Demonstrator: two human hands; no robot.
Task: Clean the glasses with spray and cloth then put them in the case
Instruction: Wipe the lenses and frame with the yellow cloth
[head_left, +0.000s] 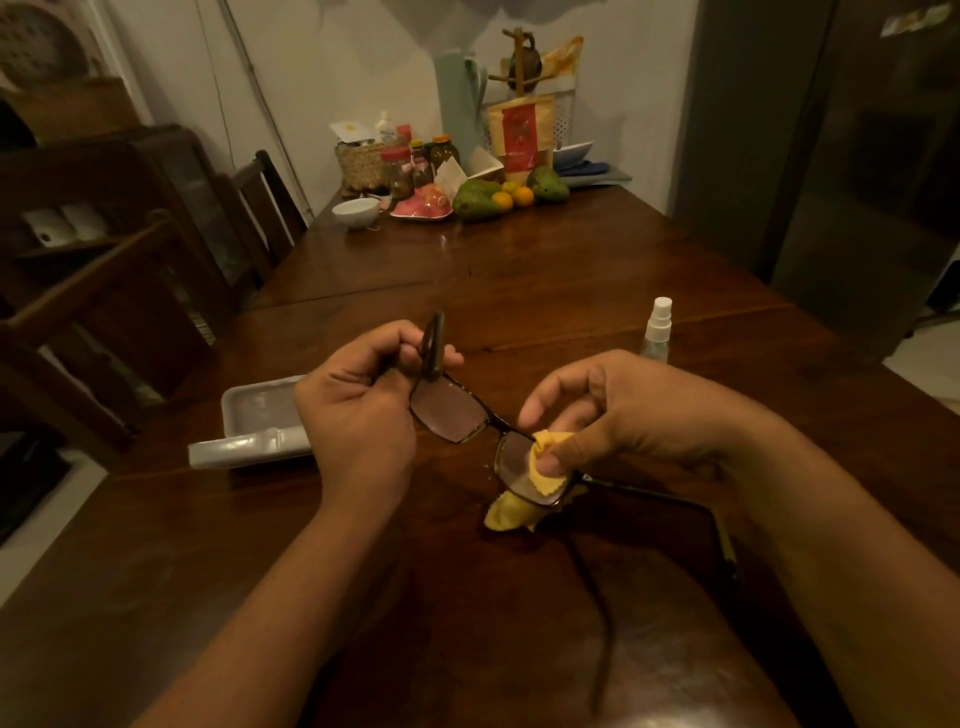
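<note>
Both hands are meeting at the centre of the frame, over the table (519, 260): two hands, one pair of glasses (452, 415), one cloth (519, 499), one spray (657, 332), one case (260, 421). The case is lying open at the left, by the table's left edge. The spray is standing upright just behind the right hand (623, 410). Bare wood is stretching from there to the clutter (467, 176) at upper centre. The left hand (358, 410) is gripping the glasses by one end; the right hand is pinching the cloth onto the other lens.
</note>
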